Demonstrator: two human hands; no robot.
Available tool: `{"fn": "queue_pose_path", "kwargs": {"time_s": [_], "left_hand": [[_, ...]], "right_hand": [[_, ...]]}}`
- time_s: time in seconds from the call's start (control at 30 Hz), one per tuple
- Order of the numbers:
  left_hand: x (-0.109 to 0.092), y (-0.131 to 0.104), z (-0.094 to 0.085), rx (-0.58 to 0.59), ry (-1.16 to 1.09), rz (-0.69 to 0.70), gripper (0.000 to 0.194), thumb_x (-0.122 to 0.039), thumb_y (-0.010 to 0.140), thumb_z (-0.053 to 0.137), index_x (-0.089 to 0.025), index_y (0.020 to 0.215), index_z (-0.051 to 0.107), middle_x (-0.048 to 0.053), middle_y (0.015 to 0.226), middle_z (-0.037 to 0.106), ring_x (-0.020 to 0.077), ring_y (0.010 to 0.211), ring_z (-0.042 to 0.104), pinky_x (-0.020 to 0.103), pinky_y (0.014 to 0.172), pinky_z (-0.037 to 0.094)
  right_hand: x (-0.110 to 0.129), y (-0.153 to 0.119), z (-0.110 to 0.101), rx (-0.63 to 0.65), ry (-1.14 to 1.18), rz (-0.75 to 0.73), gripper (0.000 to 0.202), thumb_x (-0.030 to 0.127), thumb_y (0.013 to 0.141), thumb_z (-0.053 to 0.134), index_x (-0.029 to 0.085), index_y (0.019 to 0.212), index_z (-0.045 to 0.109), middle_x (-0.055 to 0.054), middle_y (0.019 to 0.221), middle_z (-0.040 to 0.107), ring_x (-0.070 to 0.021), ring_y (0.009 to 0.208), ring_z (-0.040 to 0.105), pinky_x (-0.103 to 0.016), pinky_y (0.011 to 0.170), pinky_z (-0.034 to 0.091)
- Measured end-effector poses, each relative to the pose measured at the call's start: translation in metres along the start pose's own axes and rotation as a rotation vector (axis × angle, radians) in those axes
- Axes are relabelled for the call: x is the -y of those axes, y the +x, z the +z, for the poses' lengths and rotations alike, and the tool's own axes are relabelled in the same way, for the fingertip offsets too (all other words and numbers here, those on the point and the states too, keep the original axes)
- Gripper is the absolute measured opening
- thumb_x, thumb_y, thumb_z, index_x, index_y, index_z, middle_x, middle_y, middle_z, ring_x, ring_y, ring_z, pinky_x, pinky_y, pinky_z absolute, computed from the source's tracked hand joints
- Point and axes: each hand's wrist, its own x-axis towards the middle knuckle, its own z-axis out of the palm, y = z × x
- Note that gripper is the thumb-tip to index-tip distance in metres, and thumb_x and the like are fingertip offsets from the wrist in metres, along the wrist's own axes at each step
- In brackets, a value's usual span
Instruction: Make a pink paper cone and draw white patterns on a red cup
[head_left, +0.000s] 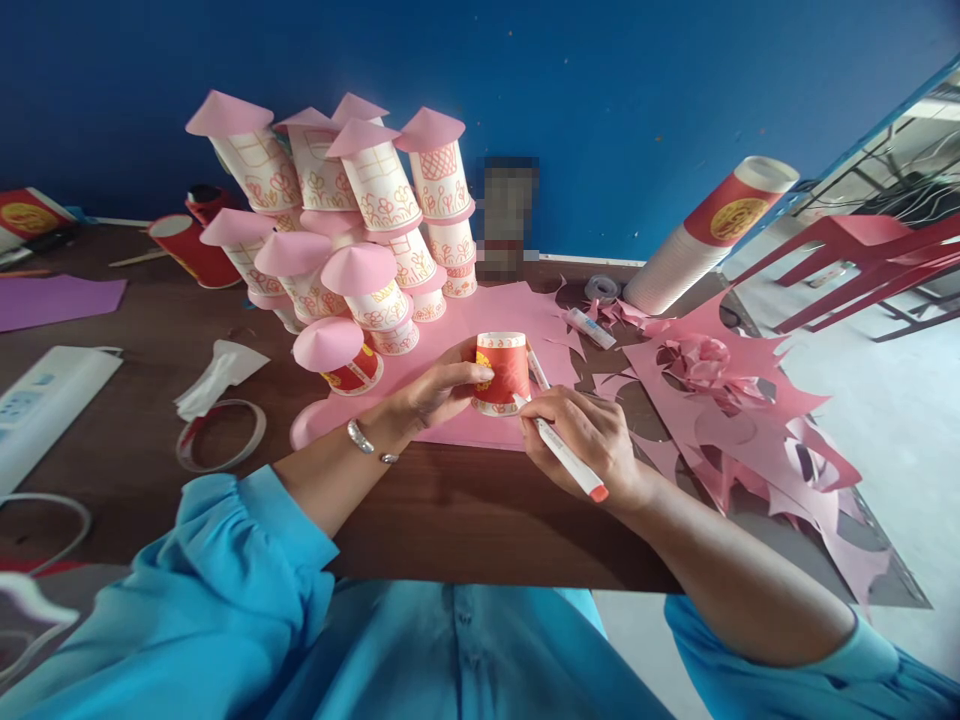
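My left hand (448, 386) is closed around the left side of a red and white paper cup (504, 370), its thumb on the front. The cup has a gold print and drawn marks along its white bands. In my right hand (589, 437) is a white marker pen (568, 462) with an orange-red end, its tip at the cup's lower right side. Another white pen or cap (538, 368) shows behind the cup, by my right fingers; what holds it is hidden. Under the cup lies pink paper (495, 315).
Paper cup towers (375, 190) with pink cone roofs stand at the back left. A leaning stack of cups (712, 235) is at the right. Pink paper scraps (720, 400) cover the right side. A tape roll (221, 437) and tissue (217, 380) lie left.
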Motion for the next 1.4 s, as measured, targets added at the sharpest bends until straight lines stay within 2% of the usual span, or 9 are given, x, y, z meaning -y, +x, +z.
{"fn": "queue_pose_path", "kwargs": {"time_s": [0.2, 0.33, 0.47, 0.7, 0.87, 1.07, 1.17, 1.27, 1.4], "left_hand": [[0.002, -0.002, -0.001, -0.018, 0.017, -0.034, 0.045, -0.032, 0.097, 0.078, -0.019, 0.141, 0.075, 0.016, 0.129, 0.083, 0.0347, 0.123, 0.080, 0.046, 0.104, 0.063], [0.000, -0.002, 0.001, -0.019, 0.042, -0.038, 0.046, -0.034, 0.096, 0.080, -0.019, 0.140, 0.075, 0.016, 0.122, 0.084, 0.0330, 0.115, 0.081, 0.045, 0.101, 0.063], [-0.006, -0.001, 0.008, -0.011, 0.083, -0.042, 0.042, -0.035, 0.096, 0.081, -0.018, 0.134, 0.077, 0.013, 0.110, 0.083, 0.0273, 0.101, 0.079, 0.040, 0.094, 0.062], [-0.020, -0.001, 0.024, -0.036, 0.128, -0.060, 0.042, -0.036, 0.094, 0.083, -0.018, 0.132, 0.077, 0.006, 0.096, 0.078, 0.0196, 0.083, 0.069, 0.035, 0.085, 0.058], [-0.019, 0.000, 0.025, -0.059, 0.124, -0.067, 0.056, -0.036, 0.091, 0.087, -0.017, 0.141, 0.073, 0.002, 0.089, 0.073, 0.0138, 0.067, 0.056, 0.034, 0.080, 0.054], [-0.018, 0.000, 0.022, -0.058, 0.126, -0.069, 0.057, -0.036, 0.090, 0.088, -0.018, 0.143, 0.072, 0.002, 0.086, 0.072, 0.0150, 0.070, 0.058, 0.034, 0.080, 0.054], [-0.020, 0.000, 0.023, -0.041, 0.144, -0.076, 0.048, -0.037, 0.093, 0.085, -0.019, 0.136, 0.075, 0.007, 0.098, 0.077, 0.0217, 0.088, 0.069, 0.036, 0.087, 0.057], [-0.020, 0.000, 0.023, -0.010, 0.147, -0.077, 0.040, -0.038, 0.095, 0.082, -0.019, 0.130, 0.077, 0.011, 0.111, 0.080, 0.0266, 0.103, 0.073, 0.040, 0.095, 0.058], [-0.018, 0.000, 0.021, -0.024, 0.132, -0.064, 0.043, -0.040, 0.095, 0.083, -0.019, 0.133, 0.076, 0.011, 0.112, 0.081, 0.0230, 0.094, 0.073, 0.036, 0.088, 0.058]], "right_hand": [[0.000, -0.001, 0.001, 0.027, -0.009, -0.013, 0.019, 0.006, 0.102, 0.063, 0.025, 0.105, 0.060, 0.004, 0.080, 0.077, -0.0114, 0.063, 0.072, -0.025, 0.061, 0.054], [0.000, 0.000, 0.002, 0.016, -0.008, -0.020, 0.019, 0.006, 0.102, 0.063, 0.024, 0.104, 0.058, 0.003, 0.080, 0.077, -0.0113, 0.062, 0.071, -0.025, 0.061, 0.053], [0.000, 0.000, 0.001, 0.034, -0.008, -0.023, 0.020, 0.006, 0.102, 0.064, 0.025, 0.105, 0.059, 0.004, 0.080, 0.077, -0.0113, 0.064, 0.072, -0.024, 0.063, 0.054], [0.002, 0.000, 0.002, 0.049, 0.013, -0.023, 0.021, 0.005, 0.102, 0.066, 0.024, 0.103, 0.060, 0.004, 0.078, 0.075, -0.0110, 0.062, 0.070, -0.024, 0.063, 0.053], [0.003, 0.002, 0.003, 0.036, 0.002, -0.032, 0.021, 0.004, 0.101, 0.065, 0.024, 0.102, 0.060, 0.005, 0.078, 0.075, -0.0108, 0.064, 0.072, -0.024, 0.063, 0.053], [0.003, 0.001, 0.002, 0.052, -0.003, -0.042, 0.021, 0.004, 0.102, 0.064, 0.024, 0.101, 0.058, 0.005, 0.077, 0.075, -0.0104, 0.061, 0.070, -0.024, 0.061, 0.051], [0.003, 0.002, 0.000, 0.063, 0.000, -0.041, 0.020, 0.005, 0.102, 0.064, 0.024, 0.102, 0.059, 0.005, 0.078, 0.075, -0.0101, 0.062, 0.069, -0.024, 0.062, 0.051], [0.003, 0.002, -0.001, 0.075, 0.006, -0.034, 0.020, 0.004, 0.100, 0.065, 0.024, 0.102, 0.061, 0.005, 0.078, 0.075, -0.0104, 0.061, 0.068, -0.024, 0.063, 0.051], [0.003, 0.003, -0.001, 0.066, 0.010, -0.031, 0.021, 0.003, 0.100, 0.065, 0.024, 0.101, 0.061, 0.005, 0.078, 0.074, -0.0108, 0.061, 0.068, -0.023, 0.063, 0.052]]}}
